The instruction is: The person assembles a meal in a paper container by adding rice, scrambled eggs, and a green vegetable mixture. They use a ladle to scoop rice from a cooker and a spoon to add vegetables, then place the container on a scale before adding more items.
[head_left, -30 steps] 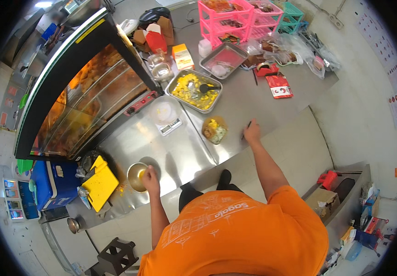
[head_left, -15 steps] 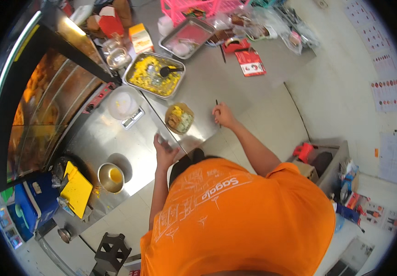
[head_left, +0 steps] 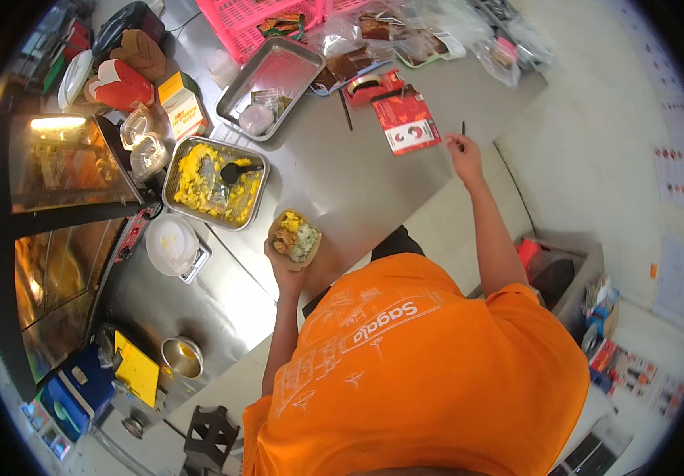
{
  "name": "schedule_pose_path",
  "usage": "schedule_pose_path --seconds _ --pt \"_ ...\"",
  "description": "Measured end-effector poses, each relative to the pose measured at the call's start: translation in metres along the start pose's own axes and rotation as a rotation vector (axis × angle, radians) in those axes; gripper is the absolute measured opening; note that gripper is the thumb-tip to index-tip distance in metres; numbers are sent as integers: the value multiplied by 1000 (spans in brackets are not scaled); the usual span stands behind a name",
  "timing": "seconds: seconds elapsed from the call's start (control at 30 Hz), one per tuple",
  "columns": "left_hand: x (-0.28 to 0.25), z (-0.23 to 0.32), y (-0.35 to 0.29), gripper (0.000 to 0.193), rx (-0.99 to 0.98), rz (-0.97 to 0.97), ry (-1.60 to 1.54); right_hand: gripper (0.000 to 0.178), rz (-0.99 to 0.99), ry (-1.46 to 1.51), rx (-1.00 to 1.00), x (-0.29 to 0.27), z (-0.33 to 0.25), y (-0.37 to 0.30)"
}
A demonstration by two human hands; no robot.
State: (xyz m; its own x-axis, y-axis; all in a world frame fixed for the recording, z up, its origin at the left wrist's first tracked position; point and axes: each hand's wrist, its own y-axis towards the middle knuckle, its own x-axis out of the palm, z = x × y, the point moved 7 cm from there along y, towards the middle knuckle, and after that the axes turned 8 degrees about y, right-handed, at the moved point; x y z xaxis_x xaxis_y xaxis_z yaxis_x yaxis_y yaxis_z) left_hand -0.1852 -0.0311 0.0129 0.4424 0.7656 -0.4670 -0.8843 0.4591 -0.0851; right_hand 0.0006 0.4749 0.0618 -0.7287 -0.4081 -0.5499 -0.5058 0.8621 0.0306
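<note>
— Two packages stand out: a flat red packet with white patches (head_left: 406,121) on the steel bench (head_left: 358,182), and a yellow-and-white carton (head_left: 184,103) by the pink plastic basket (head_left: 256,20).

— Anything hard to read?

— Clear bags (head_left: 405,44) past the basket blur together, and the orange-shirted torso hides the bench's near edge.

— The hands?

— The left hand (head_left: 285,266) cups a small brown bowl of yellow, white and brown food (head_left: 295,236) beside the steel tray of yellow rice (head_left: 213,192). The right hand (head_left: 464,151) pinches a thin dark stick (head_left: 463,128) above the bench's far edge, fingers closed on it.
</note>
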Motion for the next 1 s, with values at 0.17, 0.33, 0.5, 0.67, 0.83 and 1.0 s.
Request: schedule_pose_path --seconds 0.17,0.33,0.5,0.67,0.83,1.0 --pt "100 46 38 107 -101 61 -9 31 -53 -177 -270 42 4 185" --pt "172 92 70 112 -57 -79 66 34 -142 -109 -488 110 -59 311" --pt "152 76 74 104 -232 -128 383 31 -202 44 -458 141 -84 358" --pt "87 103 134 38 -182 214 555 30 -324 115 -326 125 -74 332" --pt "60 138 264 25 11 263 893 27 -425 151 -163 119 -35 321" --pt "83 105 359 34 -3 194 1279 27 -450 196 -193 89 -28 322"
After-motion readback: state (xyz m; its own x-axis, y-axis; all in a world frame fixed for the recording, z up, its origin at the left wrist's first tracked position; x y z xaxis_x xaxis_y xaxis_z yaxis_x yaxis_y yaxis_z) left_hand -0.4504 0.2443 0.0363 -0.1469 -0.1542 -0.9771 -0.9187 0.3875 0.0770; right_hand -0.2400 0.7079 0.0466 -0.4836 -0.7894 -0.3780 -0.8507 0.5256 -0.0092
